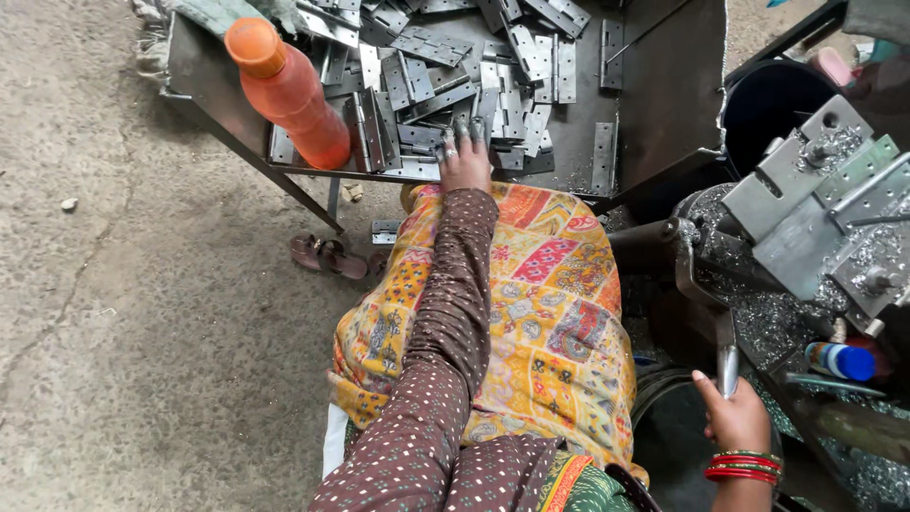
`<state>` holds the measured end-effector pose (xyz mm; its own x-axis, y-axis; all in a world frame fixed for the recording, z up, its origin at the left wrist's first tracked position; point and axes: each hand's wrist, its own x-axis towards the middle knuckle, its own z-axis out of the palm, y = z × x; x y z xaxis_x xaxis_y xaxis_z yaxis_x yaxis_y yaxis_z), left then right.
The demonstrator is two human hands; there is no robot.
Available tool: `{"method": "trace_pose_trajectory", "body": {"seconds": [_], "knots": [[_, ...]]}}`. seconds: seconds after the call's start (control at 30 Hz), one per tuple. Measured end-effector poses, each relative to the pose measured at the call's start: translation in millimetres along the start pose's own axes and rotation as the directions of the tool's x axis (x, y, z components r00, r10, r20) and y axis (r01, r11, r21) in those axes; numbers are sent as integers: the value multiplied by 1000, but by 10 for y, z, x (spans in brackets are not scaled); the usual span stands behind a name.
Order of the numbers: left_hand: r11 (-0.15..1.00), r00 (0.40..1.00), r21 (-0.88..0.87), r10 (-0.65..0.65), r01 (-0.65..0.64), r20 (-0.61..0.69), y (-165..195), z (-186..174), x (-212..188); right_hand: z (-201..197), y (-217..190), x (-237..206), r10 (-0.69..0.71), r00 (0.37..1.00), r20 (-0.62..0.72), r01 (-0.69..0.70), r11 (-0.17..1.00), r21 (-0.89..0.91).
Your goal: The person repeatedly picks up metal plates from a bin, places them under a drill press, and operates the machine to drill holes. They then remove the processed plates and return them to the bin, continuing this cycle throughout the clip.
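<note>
Steel tray surface (654, 104) carries a heap of metal hinges (455, 66) and an orange bottle (289, 90) lying tilted.

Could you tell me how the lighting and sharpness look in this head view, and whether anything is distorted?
Head view: soft, even daylight, only faint shadows beneath the metal tray; mild sheen on the hinge plates, no harsh glare; the left hand and orange bottle are sharp; the right hand on the lever handle is sharp too; wide-angle stretching at the edges.
</note>
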<state>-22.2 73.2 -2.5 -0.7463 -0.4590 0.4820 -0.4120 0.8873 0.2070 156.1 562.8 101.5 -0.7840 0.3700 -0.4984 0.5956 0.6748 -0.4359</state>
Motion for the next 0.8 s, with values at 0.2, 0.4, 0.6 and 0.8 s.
{"method": "trace_pose_trajectory", "body": {"seconds": [0.2,0.4,0.6,0.8], "knots": [[938,997,-345,48,-23,62,98,-280,148,27,-53,-71,2,999,-37,-3,999,-41],[720,926,-594,352,-360,-136,887,-1416,48,-11,-117,-142,-37,999,-35,34,995,-98],[500,690,-477,567,-723,-451,2012,-1757,-396,-66,-214,-191,-88,995,-38,83,991,-104],[479,537,-429,843,-766,-16,2559,-1480,-808,-93,-319,-290,-66,998,-24,63,993,-102]]}}
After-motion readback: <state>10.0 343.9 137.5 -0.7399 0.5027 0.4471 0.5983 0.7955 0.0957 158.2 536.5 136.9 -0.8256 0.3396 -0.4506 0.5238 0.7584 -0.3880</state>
